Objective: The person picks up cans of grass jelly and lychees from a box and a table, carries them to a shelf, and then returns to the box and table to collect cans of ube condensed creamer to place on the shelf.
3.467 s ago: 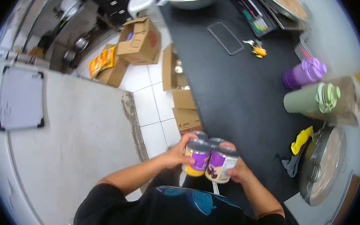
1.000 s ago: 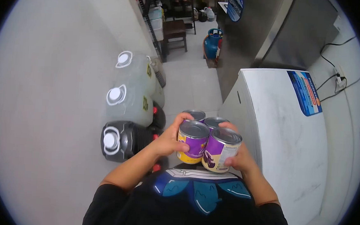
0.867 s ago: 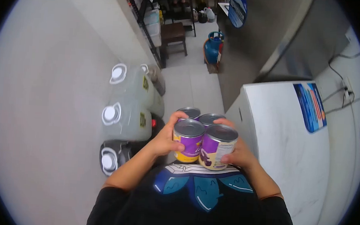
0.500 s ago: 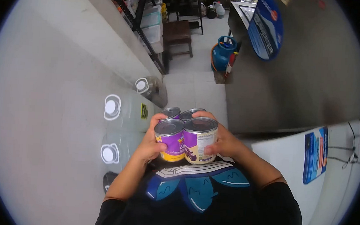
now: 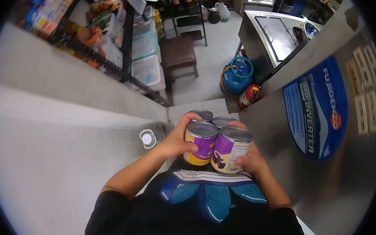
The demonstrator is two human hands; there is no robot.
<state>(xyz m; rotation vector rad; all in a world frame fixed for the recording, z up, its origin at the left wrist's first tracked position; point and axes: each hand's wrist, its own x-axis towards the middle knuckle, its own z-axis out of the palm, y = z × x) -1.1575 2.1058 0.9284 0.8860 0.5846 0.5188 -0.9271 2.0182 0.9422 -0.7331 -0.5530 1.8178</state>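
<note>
Held close against the front of my black shirt are several tin cans with silver lids, bunched in two rows. The front left can (image 5: 203,149) wears a purple and yellow label; the front right can (image 5: 225,156) is purple and cream. Behind them, the lids of a back left can (image 5: 202,115) and a back right can (image 5: 224,122) show, their bodies mostly hidden. My left hand (image 5: 176,141) wraps the left side of the bunch, its thumb on the front left can. On the other side my right hand (image 5: 253,159) grips, thumb across the front right can.
A pale wall and a clear water jug (image 5: 149,137) flank my left. On the right stands a steel fridge with a blue sticker (image 5: 317,110). Further on are a blue gas cylinder (image 5: 237,79), a fire extinguisher (image 5: 252,94), a brown stool (image 5: 178,52), loaded shelves (image 5: 93,53) and a person's feet.
I have moved forward along the passage with the cans still in both hands. The gas cylinder, stool and shelves appear nearer, and two of the water jugs have left view.
</note>
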